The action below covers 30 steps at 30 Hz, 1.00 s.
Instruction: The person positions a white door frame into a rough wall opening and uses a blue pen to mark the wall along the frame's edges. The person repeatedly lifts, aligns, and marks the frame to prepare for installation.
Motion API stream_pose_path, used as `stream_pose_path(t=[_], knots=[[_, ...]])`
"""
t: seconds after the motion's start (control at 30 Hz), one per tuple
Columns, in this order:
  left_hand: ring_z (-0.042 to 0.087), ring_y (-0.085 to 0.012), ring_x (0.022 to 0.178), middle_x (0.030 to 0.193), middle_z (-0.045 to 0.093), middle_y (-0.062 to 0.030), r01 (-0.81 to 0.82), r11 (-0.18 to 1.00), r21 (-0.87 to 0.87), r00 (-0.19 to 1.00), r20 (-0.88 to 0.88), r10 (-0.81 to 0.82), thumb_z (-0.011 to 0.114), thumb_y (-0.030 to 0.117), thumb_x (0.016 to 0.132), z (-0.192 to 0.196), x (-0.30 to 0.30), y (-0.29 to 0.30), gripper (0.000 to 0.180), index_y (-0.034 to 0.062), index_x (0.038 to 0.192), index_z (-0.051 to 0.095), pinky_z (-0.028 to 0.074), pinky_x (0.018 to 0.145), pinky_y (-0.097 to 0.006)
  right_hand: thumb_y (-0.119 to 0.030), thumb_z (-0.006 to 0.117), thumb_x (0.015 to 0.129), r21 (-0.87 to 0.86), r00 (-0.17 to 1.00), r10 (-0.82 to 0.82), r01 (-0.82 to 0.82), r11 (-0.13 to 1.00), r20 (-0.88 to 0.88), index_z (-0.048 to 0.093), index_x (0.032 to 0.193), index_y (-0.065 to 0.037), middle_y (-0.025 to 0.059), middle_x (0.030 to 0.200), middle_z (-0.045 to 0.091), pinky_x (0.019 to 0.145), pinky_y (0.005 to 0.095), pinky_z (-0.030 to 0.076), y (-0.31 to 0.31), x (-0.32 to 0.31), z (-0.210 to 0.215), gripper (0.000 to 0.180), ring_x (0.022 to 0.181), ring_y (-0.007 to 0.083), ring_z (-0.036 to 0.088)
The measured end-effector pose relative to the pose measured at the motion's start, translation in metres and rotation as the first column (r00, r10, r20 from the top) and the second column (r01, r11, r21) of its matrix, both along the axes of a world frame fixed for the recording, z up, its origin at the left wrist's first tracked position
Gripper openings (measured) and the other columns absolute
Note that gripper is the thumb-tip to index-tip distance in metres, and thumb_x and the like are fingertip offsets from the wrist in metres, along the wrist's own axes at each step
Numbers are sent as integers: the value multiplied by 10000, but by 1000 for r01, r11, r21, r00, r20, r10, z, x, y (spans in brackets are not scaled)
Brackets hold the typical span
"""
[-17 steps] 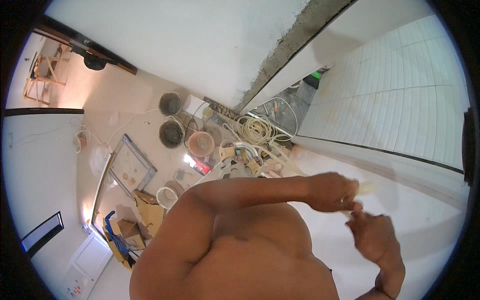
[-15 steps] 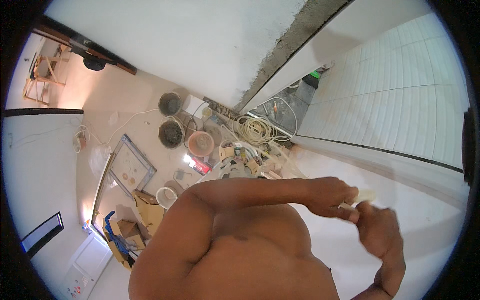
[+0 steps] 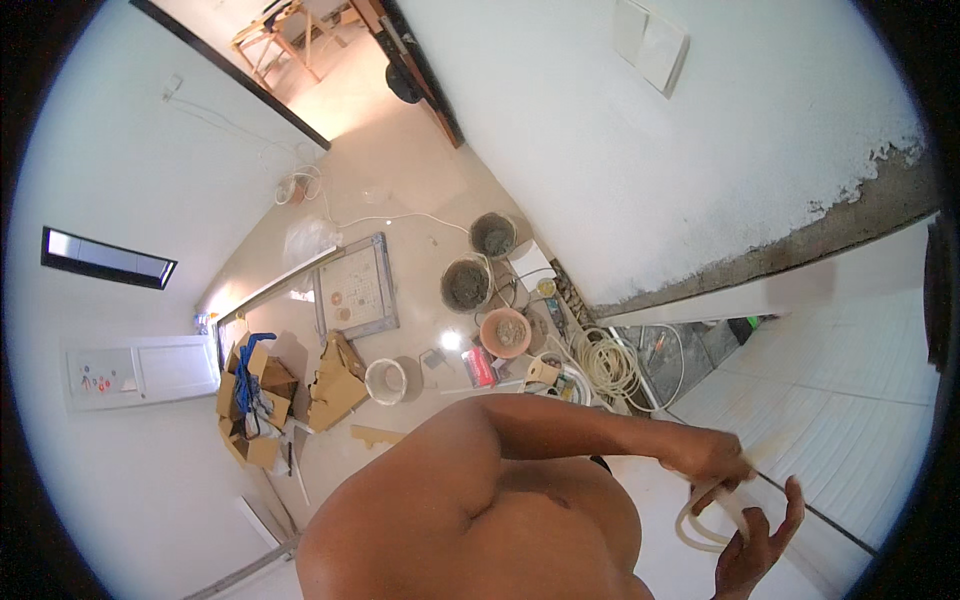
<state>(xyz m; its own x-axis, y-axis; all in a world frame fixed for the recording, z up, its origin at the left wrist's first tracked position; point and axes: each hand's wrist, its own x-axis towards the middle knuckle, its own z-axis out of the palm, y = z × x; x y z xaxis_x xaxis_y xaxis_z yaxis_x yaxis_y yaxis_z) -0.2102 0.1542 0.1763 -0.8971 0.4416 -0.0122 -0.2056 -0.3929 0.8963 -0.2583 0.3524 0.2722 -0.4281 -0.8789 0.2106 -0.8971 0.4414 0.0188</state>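
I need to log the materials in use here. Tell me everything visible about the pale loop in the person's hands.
The pale loop looks like a cream-white flexible tube or strip, bent into one open curve. Its upper end is gripped in the left hand; its lower curve passes the fingers of the right hand. It hangs in the air before the white tiled wall.

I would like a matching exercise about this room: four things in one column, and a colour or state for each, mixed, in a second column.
Things:
1. strip
2. round tub
3. small bucket
4. cardboard pieces

Descriptions:
A. brown, lying flattened on the floor
B. white, standing open on the floor
C. pale, bent into a loop between the left hand and right hand
D. terracotta-coloured

Pairs: 1-C, 2-D, 3-B, 4-A
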Motion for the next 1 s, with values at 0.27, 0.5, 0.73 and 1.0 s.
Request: stream_pose_path(t=[0.27,0.5,0.73,1.0], knots=[[603,-239,646,730,645,-116,53,990,-130,977,-197,-78,587,398,934,-5,7,-1,420,-20,945,622,470,615,-415,-238,611,921,-134,911,-86,152,979,404,679,1140,-32,160,1078,684,879,414,517,-10,10,9,308,1025,350,640],[661,-391,785,887,658,-175,-331,881,-337,893,-413,177,756,447,799,-15,23,13,548,15,1077,564,503,635,-464,-313,600,932,-108,856,-121,201,974,503,726,1016,-28,147,876,702,674,397,526,-6,8,3,323,780,294,663],[608,-374,721,963,577,-148,-613,664,-428,686,-706,178,665,334,881,-28,34,23,394,43,1134,584,479,631,-468,-191,642,890,-18,601,-175,301,954,780,702,947,10,133,792,687,624,309,500,-12,8,7,217,679,186,627],[619,-300,734,921,568,-132,-750,661,-24,457,-742,491,579,259,968,-46,30,33,294,-9,1089,584,479,597,-402,-312,599,966,-178,818,-79,217,960,570,662,815,-9,88,703,629,651,381,476,-2,-3,-29,344,659,202,593]])
